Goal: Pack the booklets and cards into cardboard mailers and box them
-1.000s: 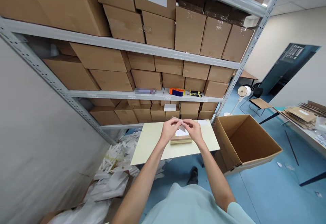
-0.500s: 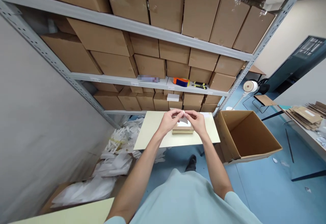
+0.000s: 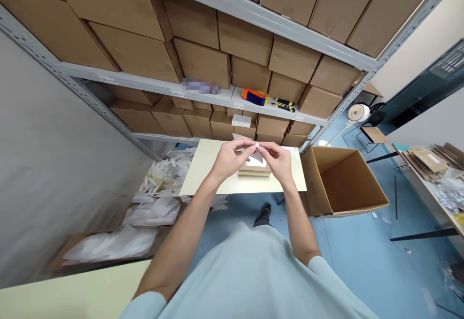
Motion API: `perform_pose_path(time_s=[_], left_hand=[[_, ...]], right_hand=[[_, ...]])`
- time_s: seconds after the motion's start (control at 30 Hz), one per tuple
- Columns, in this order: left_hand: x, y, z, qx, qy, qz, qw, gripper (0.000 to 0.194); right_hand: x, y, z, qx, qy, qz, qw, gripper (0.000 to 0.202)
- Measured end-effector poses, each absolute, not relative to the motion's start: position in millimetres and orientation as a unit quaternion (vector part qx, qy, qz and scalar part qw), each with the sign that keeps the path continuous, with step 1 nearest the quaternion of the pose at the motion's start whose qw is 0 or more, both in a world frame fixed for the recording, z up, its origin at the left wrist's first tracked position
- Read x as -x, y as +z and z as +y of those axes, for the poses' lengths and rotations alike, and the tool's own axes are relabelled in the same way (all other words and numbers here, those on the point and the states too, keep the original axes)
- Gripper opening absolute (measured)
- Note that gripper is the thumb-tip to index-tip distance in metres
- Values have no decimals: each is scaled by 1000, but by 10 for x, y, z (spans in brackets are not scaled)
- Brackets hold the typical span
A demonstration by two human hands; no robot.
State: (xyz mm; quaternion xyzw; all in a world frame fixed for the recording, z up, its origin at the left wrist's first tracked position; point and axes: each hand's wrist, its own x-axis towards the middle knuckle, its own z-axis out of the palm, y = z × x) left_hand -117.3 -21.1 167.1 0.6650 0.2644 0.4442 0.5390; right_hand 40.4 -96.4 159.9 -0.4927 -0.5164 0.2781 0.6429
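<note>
Above a pale yellow table (image 3: 203, 164), my left hand (image 3: 234, 157) and my right hand (image 3: 276, 159) meet, fingertips pinched together. Between them they hold a thin white paper sheet (image 3: 257, 156) that looks like a label. Its folded white corner shows at the fingertips, and another part sticks up behind my left fingers. Just below my hands lies a small stack of brown cardboard mailers (image 3: 254, 173), with a white label on the top one. My fingers partly hide both the sheet and the stack.
A shelf rack (image 3: 239, 0) full of cardboard boxes stands behind the table. On its ledge lie an orange and blue tape dispenser (image 3: 254, 97) and yellow-black cutters (image 3: 283, 105). A large open carton (image 3: 324, 183) stands at right; white scraps (image 3: 163, 174) are piled at left.
The view has dipped and come closer to the shelf. My hands still pinch the sheet at the same spot over the stack, and more of it shows behind my left fingers.
</note>
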Motion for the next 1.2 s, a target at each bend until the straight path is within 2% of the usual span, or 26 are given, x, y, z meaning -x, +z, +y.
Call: perform_pose_path(time_s=[0.37, 0.83, 1.2], left_hand=[[717, 1670, 202, -673, 439, 289, 521, 35], [-597, 1746, 902, -681, 447, 325, 479, 31], [-1020, 1616, 1075, -713, 418, 370, 423, 25]], right_hand=[[-856, 1515, -516, 479, 307, -503, 651, 40], [-2215, 1529, 275, 487, 346, -508, 621, 38], [-2666, 1260, 533, 487, 379, -493, 613, 43]])
